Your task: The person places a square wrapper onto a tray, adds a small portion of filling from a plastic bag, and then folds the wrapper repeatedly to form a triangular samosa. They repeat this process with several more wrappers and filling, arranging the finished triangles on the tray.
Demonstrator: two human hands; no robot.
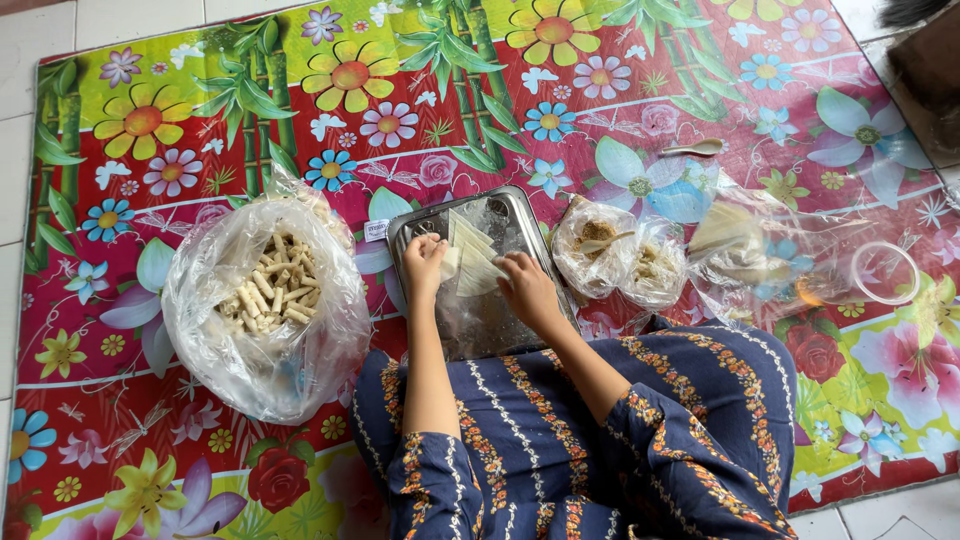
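Observation:
A steel tray [520,215] lined with clear plastic lies on the flowered mat in front of me. Thin pale wrapper sheets [470,250] rest on it. My left hand [423,262] pinches a small pale piece at the left edge of the sheets, fingers curled on it. On the sheets' right side my right hand [527,285] presses down and grips the wrapper.
A large clear bag of finished pale rolls [268,290] sits to the left. Two small bags of brownish filling [620,255] lie right of the tray, then crumpled plastic with more sheets [740,250], a clear ring-shaped lid [885,272] and a spoon [697,148].

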